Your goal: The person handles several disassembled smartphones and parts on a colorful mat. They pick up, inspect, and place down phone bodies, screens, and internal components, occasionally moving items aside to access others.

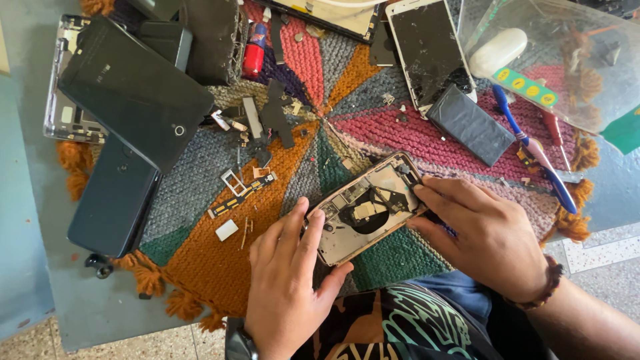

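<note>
L→R: tablets (pixel 133 93) stacked at mat (pixel 200 260) left edge; left hand (pixel 287 280) clamps opened phone (pixel 363 207) near mat's front edge; right hand (pixel 487 233) grips its right end; battery (pixel 470 125), screwdrivers (pixel 533 150) just beyond.

This looks like a small phone repair bench. Around the opened phone (pixel 365 207) held in both hands, loose small parts (pixel 240 187) lie to the left, dark back covers (pixel 130 87) farther left, and a cracked phone (pixel 430 50) and battery (pixel 471 124) above.
</note>
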